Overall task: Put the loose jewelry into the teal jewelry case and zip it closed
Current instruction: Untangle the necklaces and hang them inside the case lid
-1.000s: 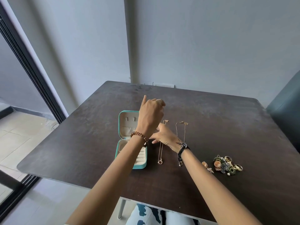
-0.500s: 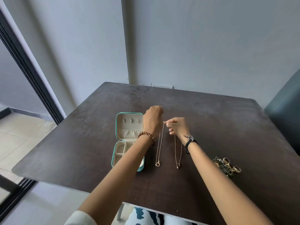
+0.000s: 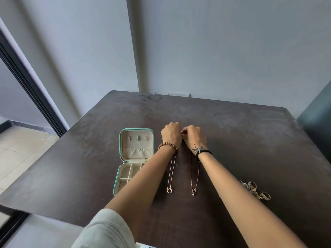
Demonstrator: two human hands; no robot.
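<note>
From the head view, your left hand and right hand meet knuckle to knuckle over the middle of the dark counter, both with fingers curled under; what they pinch is hidden beneath them, though each sits at the top end of a chain. The left necklace runs back toward you from under your left wrist and ends in a ring pendant lying on the counter, and the right necklace lies just beside it, its loop trailing from under your right wrist to a small linked pendant. The teal jewelry case lies open to the left of your left arm, lid flat and cream lining up, its tray partly covered by your forearm. A cluster of rings sits by your right forearm, well apart from the case.
</note>
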